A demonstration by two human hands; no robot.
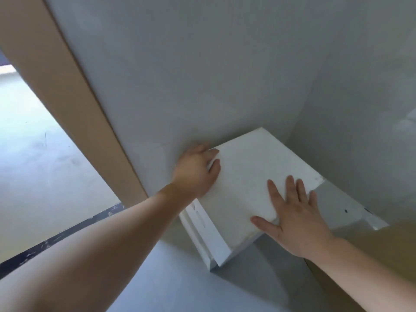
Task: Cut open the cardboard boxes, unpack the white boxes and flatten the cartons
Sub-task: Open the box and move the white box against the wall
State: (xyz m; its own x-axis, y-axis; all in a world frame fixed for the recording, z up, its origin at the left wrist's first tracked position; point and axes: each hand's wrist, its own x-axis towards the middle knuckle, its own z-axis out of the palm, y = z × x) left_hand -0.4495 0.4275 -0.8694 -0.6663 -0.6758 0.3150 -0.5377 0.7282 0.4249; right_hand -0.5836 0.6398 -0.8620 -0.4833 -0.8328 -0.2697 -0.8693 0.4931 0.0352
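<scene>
Both hands reach into a big carton [202, 75] and meet on a white box [252, 176] lying deep in its far corner. Left of the left arm, beyond the carton's brown flap [56, 91], lies a pale floor [33, 165] with a dark scuffed strip [56, 239] running under the forearm. Left hand [195, 174] grips the box's left edge, fingers curled over the top face, the thumb hidden. Below that hand, the box's near end shows a folded white side [202, 235] with a slot cut in it, and it overhangs the grey carton bottom [180, 278]. Between the hands is the plain white top of the box. Right hand [295, 217] lies flat on the box's right near corner, fingers straight and spread, palm pressing down, thumb pointing left along the near edge. Right of that hand, a grey inner flap [344, 203] with small dark marks juts out from under the box, and the carton's grey right wall [360, 109] rises behind it.
</scene>
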